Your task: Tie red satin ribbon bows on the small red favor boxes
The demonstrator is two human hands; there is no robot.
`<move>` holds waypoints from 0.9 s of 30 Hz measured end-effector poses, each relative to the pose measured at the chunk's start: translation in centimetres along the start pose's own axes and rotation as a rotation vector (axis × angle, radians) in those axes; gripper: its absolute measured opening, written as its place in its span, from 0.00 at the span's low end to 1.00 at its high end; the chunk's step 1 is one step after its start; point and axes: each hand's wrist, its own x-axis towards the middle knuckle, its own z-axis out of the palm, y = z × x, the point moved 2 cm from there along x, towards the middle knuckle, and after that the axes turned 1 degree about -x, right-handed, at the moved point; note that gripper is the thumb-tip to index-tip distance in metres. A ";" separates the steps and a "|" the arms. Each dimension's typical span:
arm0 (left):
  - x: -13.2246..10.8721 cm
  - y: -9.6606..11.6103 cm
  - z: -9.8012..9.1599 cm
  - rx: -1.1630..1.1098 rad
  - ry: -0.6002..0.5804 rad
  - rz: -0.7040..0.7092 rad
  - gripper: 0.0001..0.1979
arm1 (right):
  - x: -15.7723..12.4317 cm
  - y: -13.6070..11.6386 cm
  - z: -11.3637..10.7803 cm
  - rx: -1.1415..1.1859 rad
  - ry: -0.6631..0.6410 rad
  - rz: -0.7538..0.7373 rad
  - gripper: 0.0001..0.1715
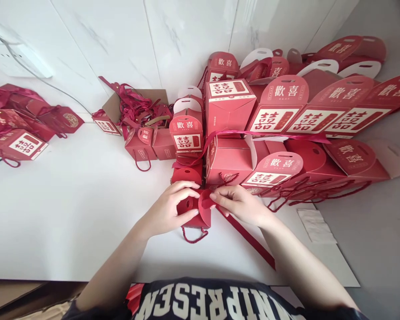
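Observation:
A small red gift box (192, 213) with a rounded handle flap and a red cord loop sits on the white table (70, 213) right in front of me. My left hand (168, 209) is wrapped round its left side, thumb on the front. My right hand (242, 204) pinches a red ribbon (250, 238) at the box's top flap; the ribbon trails down to the right across the table.
Stacks of red boxes with white labels (286, 120) crowd the far right side. A cardboard carton of ribbons (136, 106) stands at the back, more red boxes (20, 129) at far left. A white paper sheet (316, 224) lies on the grey floor at right.

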 end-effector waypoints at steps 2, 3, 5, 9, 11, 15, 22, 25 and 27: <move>0.1 0.0 0.3 0.000 0.028 0.011 0.11 | -0.1 0.0 0.0 0.020 -0.003 -0.011 0.25; 0.1 -0.1 0.5 0.002 0.049 0.020 0.09 | -0.2 -0.1 0.0 0.023 -0.012 -0.017 0.24; 0.2 -0.1 1.0 0.003 0.100 0.047 0.06 | -0.2 -0.1 0.0 0.015 -0.027 -0.023 0.23; 0.3 -0.4 1.7 -0.027 0.152 0.066 0.06 | 0.0 0.3 0.3 0.032 -0.011 -0.005 0.21; 0.3 -0.5 1.8 -0.058 0.143 0.058 0.09 | 0.1 0.6 0.5 0.074 0.002 -0.012 0.20; 0.3 -0.6 1.8 -0.112 0.123 0.040 0.11 | 0.1 0.8 0.9 0.133 -0.001 -0.043 0.19; 0.3 -0.6 2.0 -0.132 0.113 0.025 0.10 | 0.2 0.7 1.5 0.074 0.016 -0.033 0.19; 0.4 -0.5 2.2 -0.144 0.126 0.003 0.08 | 0.2 0.5 1.9 0.010 0.057 -0.066 0.19; 0.4 -0.4 2.2 -0.164 0.142 -0.016 0.07 | 0.1 0.4 2.1 -0.033 0.072 -0.094 0.19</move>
